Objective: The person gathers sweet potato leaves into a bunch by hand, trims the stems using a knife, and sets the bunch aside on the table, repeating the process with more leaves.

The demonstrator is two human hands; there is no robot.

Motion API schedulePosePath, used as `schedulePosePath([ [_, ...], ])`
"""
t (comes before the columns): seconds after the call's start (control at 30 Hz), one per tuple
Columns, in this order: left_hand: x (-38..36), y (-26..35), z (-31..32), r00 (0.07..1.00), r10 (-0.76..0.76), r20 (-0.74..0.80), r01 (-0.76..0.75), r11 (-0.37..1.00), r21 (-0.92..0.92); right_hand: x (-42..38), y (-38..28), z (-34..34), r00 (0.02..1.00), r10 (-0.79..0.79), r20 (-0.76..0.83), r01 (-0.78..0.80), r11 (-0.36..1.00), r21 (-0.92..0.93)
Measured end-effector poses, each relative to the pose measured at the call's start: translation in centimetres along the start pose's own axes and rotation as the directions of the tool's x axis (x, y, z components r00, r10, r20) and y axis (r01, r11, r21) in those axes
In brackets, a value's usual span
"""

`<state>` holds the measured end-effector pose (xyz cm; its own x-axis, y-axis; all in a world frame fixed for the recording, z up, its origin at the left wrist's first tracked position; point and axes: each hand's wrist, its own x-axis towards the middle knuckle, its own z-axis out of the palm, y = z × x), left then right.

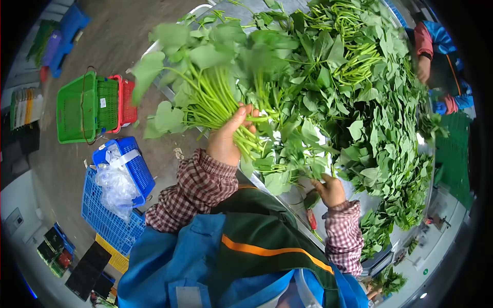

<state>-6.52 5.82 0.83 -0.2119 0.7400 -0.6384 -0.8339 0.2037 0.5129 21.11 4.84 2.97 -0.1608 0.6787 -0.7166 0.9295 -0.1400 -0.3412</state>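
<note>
While the left hand [227,137] is clamping a long-stemmed green leaf bunch [213,95], I'm watching the right hand [331,192] pinching a leafy green sprig [317,169]; likely gathering, next move needing careful alignment.

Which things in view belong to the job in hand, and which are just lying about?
Seemingly in the job:
bunch in the left hand
greens by the right hand
table

Apparently just lying about:
green basket
red basket
blue basket
clear plastic
</note>
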Motion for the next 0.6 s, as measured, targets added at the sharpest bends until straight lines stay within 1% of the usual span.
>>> schedulePosePath([
  [0.03, -0.1, -0.2, 0.2, 0.998, -0.043, 0.034, 0.045, 0.998, -0.051, 0.2, 0.0, 0.8, 0.943, -0.091, -0.320, -0.004, 0.958, -0.286],
  [0.07, -0.3, -0.4, 0.3, 0.994, -0.086, 0.070, 0.093, 0.991, -0.098, 0.3, 0.0, 0.7, 0.901, -0.166, -0.400, 0.166, 0.986, -0.034],
  [0.1, -0.7, -0.6, 0.3, 0.986, -0.130, 0.104, 0.144, 0.979, -0.141, 0.2, -3.1, -0.5, 0.845, -0.207, -0.493, 0.344, 0.916, 0.205],
  [0.13, -1.1, -1.0, 0.3, 0.986, -0.139, 0.089, 0.148, 0.984, -0.101, 0.4, -5.0, -0.9, 0.789, -0.320, -0.524, 0.495, 0.837, 0.234],
  [0.17, -1.3, -1.3, 0.4, 0.987, -0.123, 0.106, 0.130, 0.990, -0.063, 0.7, -6.8, -1.3, 0.713, -0.421, -0.561, 0.632, 0.732, 0.254],
  [0.23, -1.7, -1.7, 0.6, 0.986, -0.089, 0.142, 0.088, 0.996, 0.010, 1.7, -10.4, -2.5, 0.541, -0.615, -0.574, 0.745, 0.667, -0.014],
  [0.27, -1.8, -1.8, 0.7, 0.982, -0.093, 0.162, 0.093, 0.996, 0.007, 2.2, -11.1, -2.1, 0.637, -0.558, -0.531, 0.720, 0.677, 0.153],
  [0.3, -2.1, -1.8, 0.9, 0.977, -0.076, 0.197, 0.071, 0.997, 0.030, 2.3, -11.0, -1.8, 0.729, -0.544, -0.417, 0.684, 0.605, 0.407],
  [0.33, -2.4, -1.6, 1.2, 0.971, -0.057, 0.233, 0.047, 0.998, 0.048, 2.4, -11.0, -1.5, 0.806, -0.517, -0.290, 0.561, 0.509, 0.652],
  [0.37, -2.6, -1.6, 1.5, 0.963, -0.037, 0.268, 0.021, 0.998, 0.063, 2.5, -10.9, -1.1, 0.863, -0.479, -0.160, 0.383, 0.414, 0.826],
  [0.4, -2.7, -2.2, 1.4, 0.982, 0.004, 0.191, -0.023, 0.995, 0.098, 2.8, -10.2, -0.9, 0.858, -0.484, -0.173, 0.427, 0.486, 0.762],
  [0.43, -2.6, -2.4, 0.9, 0.979, -0.060, 0.197, 0.039, 0.993, 0.112, 2.7, -9.7, -0.8, 0.854, -0.486, -0.184, 0.464, 0.554, 0.691],
  [0.5, -2.4, -2.6, 0.1, 0.957, -0.195, 0.213, 0.165, 0.975, 0.150, 2.0, -7.9, 0.2, 0.845, -0.492, -0.207, 0.486, 0.547, 0.682],
  [0.53, -2.6, -3.0, 0.8, 0.960, -0.249, 0.129, 0.232, 0.963, 0.136, 2.0, -7.0, 0.8, 0.853, -0.475, -0.219, 0.471, 0.518, 0.714],
  [0.57, -2.3, -3.5, 0.8, 0.957, -0.268, 0.111, 0.249, 0.956, 0.157, 1.6, -6.0, 1.1, 0.864, -0.448, -0.230, 0.452, 0.487, 0.748],
  [0.6, -1.8, -4.1, 0.6, 0.951, -0.293, 0.096, 0.273, 0.945, 0.182, 0.4, -5.1, -0.7, 0.920, -0.337, -0.200, 0.375, 0.610, 0.698],
])
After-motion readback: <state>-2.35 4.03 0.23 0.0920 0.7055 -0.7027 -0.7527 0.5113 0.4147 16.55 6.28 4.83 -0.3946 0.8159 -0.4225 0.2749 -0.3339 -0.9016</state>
